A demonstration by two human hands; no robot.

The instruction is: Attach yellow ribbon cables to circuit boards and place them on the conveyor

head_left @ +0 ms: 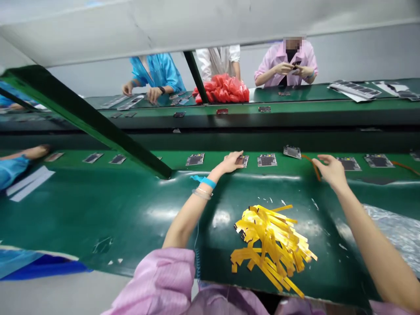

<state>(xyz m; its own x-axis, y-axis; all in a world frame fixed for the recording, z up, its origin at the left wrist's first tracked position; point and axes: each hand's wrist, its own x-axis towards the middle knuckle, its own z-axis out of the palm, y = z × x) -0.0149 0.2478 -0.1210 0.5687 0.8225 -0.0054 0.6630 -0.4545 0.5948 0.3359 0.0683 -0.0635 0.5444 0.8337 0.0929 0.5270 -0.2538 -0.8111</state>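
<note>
My left hand [230, 163] reaches onto the green belt and closes its fingers around the left part of a small circuit board [244, 161]. Off to the right, my right hand [332, 173] has its thumb and forefinger at an orange ribbon cable [316, 171], apparently pinching it. That cable runs to another circuit board [292, 152], which sits a little askew near the belt's far side. Between my hands lies one more board [267, 160]. A loose pile of yellow strips [271, 240] rests on the green tabletop in front of me.
Several boards line the belt [216, 156], one with an orange cable [407, 166]. A slanting green post [88, 118] stands left of me. Clear plastic [393, 232] lies at right. A co-worker's arm [19, 164] reaches in at left. Across, people work near red bundles [226, 89].
</note>
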